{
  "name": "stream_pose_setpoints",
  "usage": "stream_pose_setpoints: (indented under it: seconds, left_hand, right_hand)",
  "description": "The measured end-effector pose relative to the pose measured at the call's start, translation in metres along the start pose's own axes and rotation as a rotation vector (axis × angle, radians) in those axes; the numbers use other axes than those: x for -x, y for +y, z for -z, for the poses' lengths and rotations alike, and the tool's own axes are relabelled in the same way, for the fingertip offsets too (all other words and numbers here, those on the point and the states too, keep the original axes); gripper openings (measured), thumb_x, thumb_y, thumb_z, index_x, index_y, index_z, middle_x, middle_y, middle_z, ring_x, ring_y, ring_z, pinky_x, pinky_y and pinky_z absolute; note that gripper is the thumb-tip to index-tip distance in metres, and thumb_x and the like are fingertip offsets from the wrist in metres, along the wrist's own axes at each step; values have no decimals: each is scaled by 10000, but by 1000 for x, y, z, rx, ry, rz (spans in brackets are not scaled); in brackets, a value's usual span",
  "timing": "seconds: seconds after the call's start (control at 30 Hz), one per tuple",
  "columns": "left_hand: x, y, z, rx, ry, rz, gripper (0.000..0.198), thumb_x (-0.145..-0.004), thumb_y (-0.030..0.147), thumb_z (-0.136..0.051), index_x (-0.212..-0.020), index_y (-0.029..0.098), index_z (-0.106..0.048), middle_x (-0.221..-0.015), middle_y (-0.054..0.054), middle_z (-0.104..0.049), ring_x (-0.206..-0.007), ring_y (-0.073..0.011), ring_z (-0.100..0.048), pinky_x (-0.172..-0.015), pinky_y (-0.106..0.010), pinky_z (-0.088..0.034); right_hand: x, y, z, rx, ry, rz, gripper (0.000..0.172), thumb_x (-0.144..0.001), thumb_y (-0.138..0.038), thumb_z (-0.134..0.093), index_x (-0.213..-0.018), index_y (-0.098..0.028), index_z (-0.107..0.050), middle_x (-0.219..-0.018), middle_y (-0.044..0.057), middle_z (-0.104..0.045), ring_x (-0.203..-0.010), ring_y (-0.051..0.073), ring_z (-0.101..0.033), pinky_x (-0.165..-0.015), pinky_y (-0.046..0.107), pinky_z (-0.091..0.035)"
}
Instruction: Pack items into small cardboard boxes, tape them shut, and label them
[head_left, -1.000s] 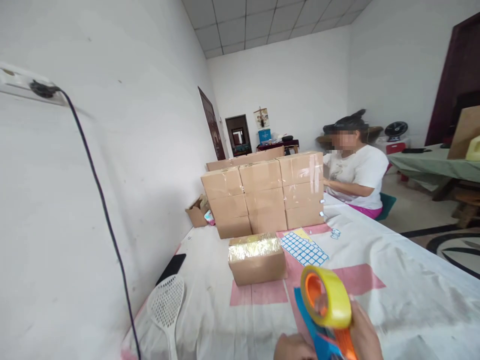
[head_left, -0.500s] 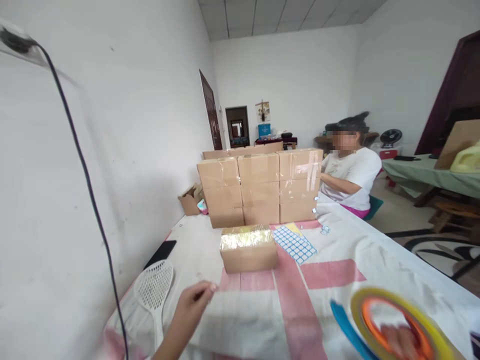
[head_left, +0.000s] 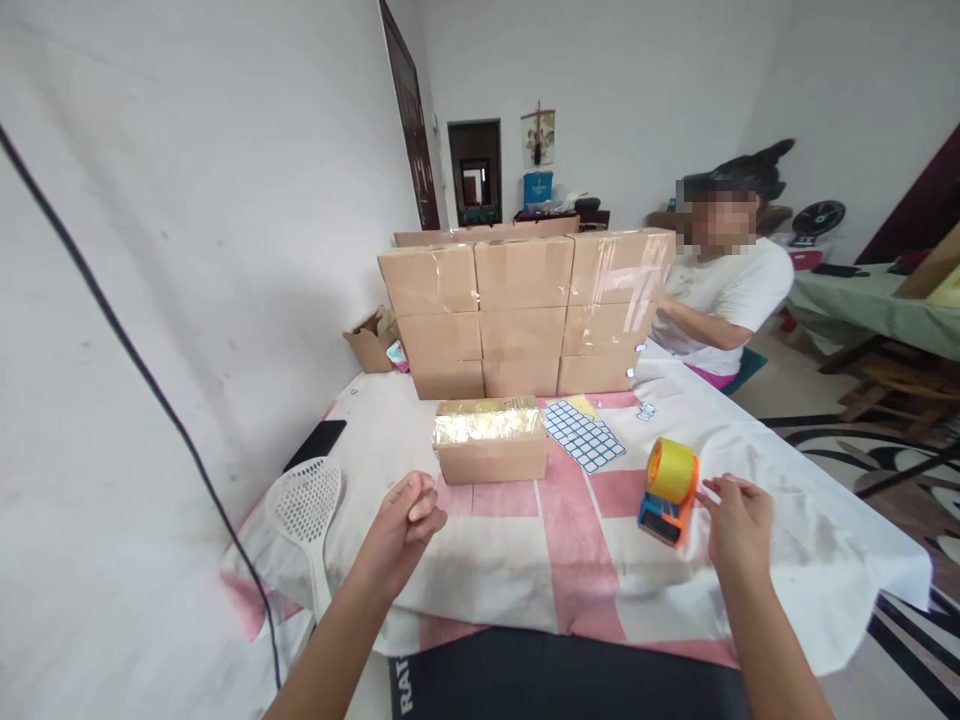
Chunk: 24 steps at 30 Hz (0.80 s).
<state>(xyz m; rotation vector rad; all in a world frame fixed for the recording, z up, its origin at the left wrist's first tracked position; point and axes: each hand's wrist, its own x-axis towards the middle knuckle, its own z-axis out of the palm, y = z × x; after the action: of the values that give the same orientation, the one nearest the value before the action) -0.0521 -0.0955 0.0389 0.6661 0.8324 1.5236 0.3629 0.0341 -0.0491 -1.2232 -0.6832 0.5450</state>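
At the middle of the cloth-covered surface (head_left: pixel 465 570) sits a closed cardboard box (head_left: pixel 491 460), glossy tape along its top; take it as the centre of the clock. At eight o'clock, just beside it, is the left hand (head_left: pixel 401 520), its grip curled nearly closed, fingers folded towards the thumb (whether something small is pinched there, I cannot tell). Out towards half past three stands the tape dispenser (head_left: pixel 667 515), blue and orange, with a yellow roll (head_left: pixel 677 470) in it. The right hand (head_left: pixel 741 520) is on its far side, its grip half spread with bent fingers; the fingertips reach the dispenser's edge, though I cannot tell whether they touch it.

At three o'clock, between box and dispenser, lies a sheet of blue-edged labels (head_left: pixel 589 435). A stack of taped boxes (head_left: pixel 525 310), three across and three high, rises at twelve. At half past eight is a white paddle (head_left: pixel 307 495) full of holes, with a dark flat slab (head_left: pixel 319 443) at nine. Another person (head_left: pixel 750 290), in a white top, sits at two o'clock.
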Motion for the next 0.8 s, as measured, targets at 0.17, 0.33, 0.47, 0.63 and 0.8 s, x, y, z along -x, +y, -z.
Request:
stream_pose_setpoints:
  seconds: [0.17, 0.33, 0.47, 0.63, 0.8]
  left_hand:
    - [6, -5, -8, 28, -47, 110, 249, -892, 393, -739, -967, 247, -552, -431, 162, -172, -450, -42, -56, -561, -191, -279]
    - [7, -22, -18, -140, -90, 128, 283, -895, 454, -710, -946, 235, -537, -374, 155, -292, -427, -47, -119, -546, -213, -235]
    - [8, -40, -21, -432, -134, 94, 361, -893, 561, -659, -948, 230, -525, -370, 109, -449, -389, -67, -274, -496, -216, -184]
    - [11, -53, -17, -694, -221, 45, 386, -907, 589, -597, -990, 215, -555, -442, 47, -585, -420, -105, -422, -494, -224, -276]
    - [4, -56, -20, -775, -195, 62, 405, -923, 546, -565, -1089, 177, -582, -493, 20, -631, -422, -111, -423, -486, -235, -295]
  right_hand:
    - [57, -33, -11, -128, -31, 175, 181, -791, -326, -685, -854, -218, -554, -804, -25, -570, -692, 112, -554, -642, 236, -454]
    - [132, -80, -71, -49, -786, 8, 257, -863, -472, -684, -922, -228, -627, -881, 18, -621, -721, 155, -562, -653, 289, -481]
    - [159, -102, -117, -98, -1227, -198, 426, -843, -453, -717, -1164, -205, -588, -916, 18, -640, -810, 165, -605, -711, 300, -480]
    - [158, -111, -127, 3, -1423, -135, 577, -866, -237, -682, -1380, -221, -420, -869, -31, -625, -762, 134, -571, -724, 289, -449]
    - [147, -126, -114, 227, -1485, 446, 445, -953, -104, -497, -1376, -242, -471, -1008, 27, -624, -903, 168, -589, -787, 306, -466]
